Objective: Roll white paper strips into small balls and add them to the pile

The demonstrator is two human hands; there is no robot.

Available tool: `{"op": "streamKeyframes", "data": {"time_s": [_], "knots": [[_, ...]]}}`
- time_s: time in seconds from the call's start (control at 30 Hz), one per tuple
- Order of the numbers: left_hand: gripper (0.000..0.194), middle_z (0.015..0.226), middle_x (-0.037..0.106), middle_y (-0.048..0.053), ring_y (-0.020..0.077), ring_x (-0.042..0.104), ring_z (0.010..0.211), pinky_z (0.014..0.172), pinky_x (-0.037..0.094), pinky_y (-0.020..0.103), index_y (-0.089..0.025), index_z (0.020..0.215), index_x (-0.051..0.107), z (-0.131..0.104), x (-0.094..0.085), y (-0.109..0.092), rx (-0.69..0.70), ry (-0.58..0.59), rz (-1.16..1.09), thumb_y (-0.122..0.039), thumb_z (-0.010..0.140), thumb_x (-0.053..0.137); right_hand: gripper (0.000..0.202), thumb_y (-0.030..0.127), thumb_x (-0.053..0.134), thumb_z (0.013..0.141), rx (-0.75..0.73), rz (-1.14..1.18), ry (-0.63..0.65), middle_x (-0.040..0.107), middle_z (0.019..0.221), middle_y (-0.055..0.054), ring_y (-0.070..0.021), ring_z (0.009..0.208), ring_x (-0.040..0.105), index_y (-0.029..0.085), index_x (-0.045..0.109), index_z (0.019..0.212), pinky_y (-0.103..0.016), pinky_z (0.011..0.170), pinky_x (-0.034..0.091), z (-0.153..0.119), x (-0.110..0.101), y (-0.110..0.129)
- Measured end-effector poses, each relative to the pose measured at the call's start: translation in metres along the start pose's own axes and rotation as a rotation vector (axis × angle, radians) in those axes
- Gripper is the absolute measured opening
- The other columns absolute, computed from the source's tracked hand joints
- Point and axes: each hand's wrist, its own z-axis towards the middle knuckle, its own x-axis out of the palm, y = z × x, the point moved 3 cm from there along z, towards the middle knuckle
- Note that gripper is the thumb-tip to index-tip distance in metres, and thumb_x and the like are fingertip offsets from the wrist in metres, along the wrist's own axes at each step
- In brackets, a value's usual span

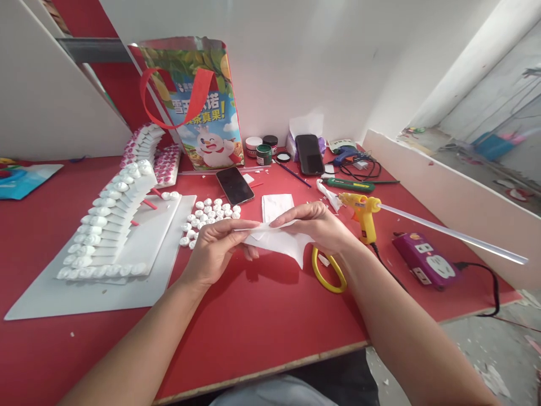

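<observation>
Between my two hands a thin white sheet of tissue point(281, 242) is stretched, its top edge folded and its lower part hanging loose. My left hand point(215, 245) pinches the left end between thumb and fingers. My right hand point(323, 225) grips the right end, with its fingers along the folded edge. Just behind lies a folded stack of white tissue point(276, 206). Many small white rolled rosettes point(207, 216) lie left of it. Farther left, an arched white model point(112, 214) covered in rosettes stands on a white board point(127, 297).
A yellow glue gun point(363, 217), yellow-handled scissors point(328, 282) and a purple power socket point(425, 259) are on the right. Two phones point(235, 185), paint jars point(264, 153) and a printed bag point(207, 124) are behind. The red table's front edge point(270, 369) is near my body.
</observation>
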Motion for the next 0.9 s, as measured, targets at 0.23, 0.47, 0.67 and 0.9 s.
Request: {"op": "streamKeyframes", "data": {"time_s": [0.23, 0.47, 0.67, 0.9], "knots": [[0.015, 0.069, 0.076, 0.005, 0.0187, 0.07, 0.06, 0.063, 0.06, 0.033, -0.019, 0.086, 0.084, -0.001, -0.001, 0.001, -0.001, 0.085, -0.015, -0.029, 0.08, 0.076, 0.011, 0.021, 0.074, 0.068, 0.015, 0.004, 0.017, 0.073, 0.07, -0.002, -0.0115, 0.057, 0.059, 0.016, 0.082, 0.073, -0.024, 0.053, 0.04, 0.0, -0.001, -0.004], [0.031, 0.064, 0.074, 0.0, 0.0141, 0.068, 0.057, 0.061, 0.058, 0.026, -0.016, 0.11, 0.077, 0.003, -0.003, 0.002, -0.035, 0.052, 0.198, -0.028, 0.081, 0.081, 0.014, 0.022, 0.069, 0.069, 0.025, -0.131, 0.009, 0.072, 0.072, -0.004, -0.0142, 0.063, 0.061, 0.015, 0.08, 0.076, -0.027, 0.06, 0.042, 0.001, -0.007, 0.0], [0.027, 0.057, 0.068, 0.0, 0.0104, 0.061, 0.051, 0.052, 0.048, 0.021, -0.014, 0.101, 0.078, 0.003, -0.009, -0.001, -0.057, 0.062, 0.417, -0.037, 0.087, 0.075, 0.036, 0.042, 0.073, 0.082, 0.064, -0.297, 0.03, 0.072, 0.083, -0.002, -0.0158, 0.076, 0.064, 0.018, 0.076, 0.107, -0.027, 0.071, 0.045, -0.007, -0.015, 0.013], [0.038, 0.056, 0.068, 0.001, 0.012, 0.06, 0.048, 0.045, 0.043, 0.022, -0.014, 0.112, 0.079, 0.002, -0.009, 0.006, -0.129, 0.104, 0.408, -0.042, 0.086, 0.074, 0.037, 0.035, 0.082, 0.072, 0.035, -0.608, 0.078, 0.073, 0.084, -0.003, -0.014, 0.071, 0.058, 0.013, 0.078, 0.102, -0.026, 0.063, 0.042, 0.002, -0.001, -0.002]]}}
